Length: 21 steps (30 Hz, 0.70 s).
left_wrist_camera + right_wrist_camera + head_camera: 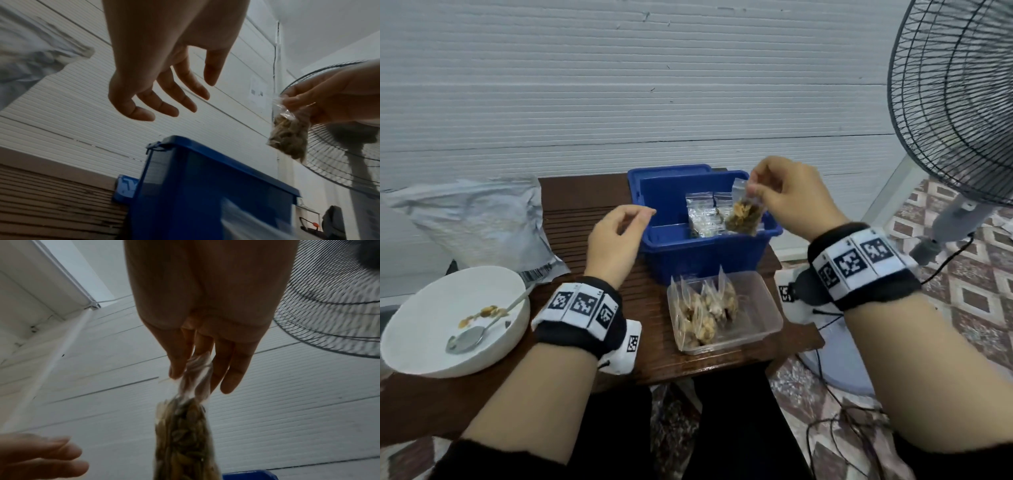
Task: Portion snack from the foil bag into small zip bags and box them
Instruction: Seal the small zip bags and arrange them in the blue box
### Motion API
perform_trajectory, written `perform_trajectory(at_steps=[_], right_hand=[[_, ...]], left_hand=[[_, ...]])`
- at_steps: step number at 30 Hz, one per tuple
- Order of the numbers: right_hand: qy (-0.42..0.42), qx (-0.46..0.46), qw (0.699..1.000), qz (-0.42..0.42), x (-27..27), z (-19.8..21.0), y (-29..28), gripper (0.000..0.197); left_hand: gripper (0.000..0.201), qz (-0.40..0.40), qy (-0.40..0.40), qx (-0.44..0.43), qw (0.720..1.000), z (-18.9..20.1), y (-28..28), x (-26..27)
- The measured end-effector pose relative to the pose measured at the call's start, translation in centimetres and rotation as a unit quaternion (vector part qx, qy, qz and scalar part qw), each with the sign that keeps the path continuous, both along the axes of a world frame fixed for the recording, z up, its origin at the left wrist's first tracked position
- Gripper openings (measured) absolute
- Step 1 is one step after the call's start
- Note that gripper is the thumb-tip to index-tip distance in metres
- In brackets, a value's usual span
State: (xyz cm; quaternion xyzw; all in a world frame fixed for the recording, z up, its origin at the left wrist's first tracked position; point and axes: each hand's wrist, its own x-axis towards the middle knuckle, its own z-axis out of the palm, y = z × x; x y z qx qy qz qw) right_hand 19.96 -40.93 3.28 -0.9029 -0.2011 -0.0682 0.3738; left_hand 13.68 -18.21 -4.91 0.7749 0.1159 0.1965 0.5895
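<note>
Right hand [787,195] pinches filled zip bag [743,214] by top edge, above blue box [702,253]; left hand [616,236] beside box, fingers loose, holding nothing; bag looks light, soft, slippery; best held at seal strip.

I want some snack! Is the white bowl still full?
Nearly empty. The white bowl holds only a few snack bits and a spoon; its inside is mostly bare.

A small clear zip bag [743,215] filled with brownish snack hangs upright over the blue box [702,253], pinched at its top. More filled bags [707,308] lie in a clear tub; the crumpled foil bag [479,222] rests far left.
</note>
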Motion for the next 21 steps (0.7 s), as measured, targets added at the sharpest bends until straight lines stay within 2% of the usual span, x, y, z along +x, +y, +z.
perform_trajectory(at_steps=[5, 9, 12, 17, 21], right_hand=[[0.043, -0.164, 0.984, 0.062, 4.9, 0.7, 2.4, 0.01], [0.097, -0.292, 0.943, 0.129, 8.2, -0.3, 4.4, 0.01], [0.131, -0.36, 0.907, 0.177, 9.7, -1.3, 5.8, 0.004], [0.162, -0.443, 0.856, 0.211, 11.6, -3.3, 7.4, 0.008], [0.199, -0.469, 0.831, 0.224, 12.4, -4.6, 8.0, 0.016]], left_hand=[[0.022, -0.019, 0.035, -0.004, 0.999, -0.3, 1.8, 2.6], [0.027, -0.07, 0.083, 0.02, 0.994, -1.2, 2.4, 4.3], [0.027, -0.07, 0.1, 0.021, 0.992, -1.9, 2.6, 5.0], [0.028, -0.06, 0.1, 0.009, 0.993, -2.2, 3.0, 5.4], [0.028, -0.065, 0.098, 0.002, 0.993, -2.3, 3.2, 5.4]])
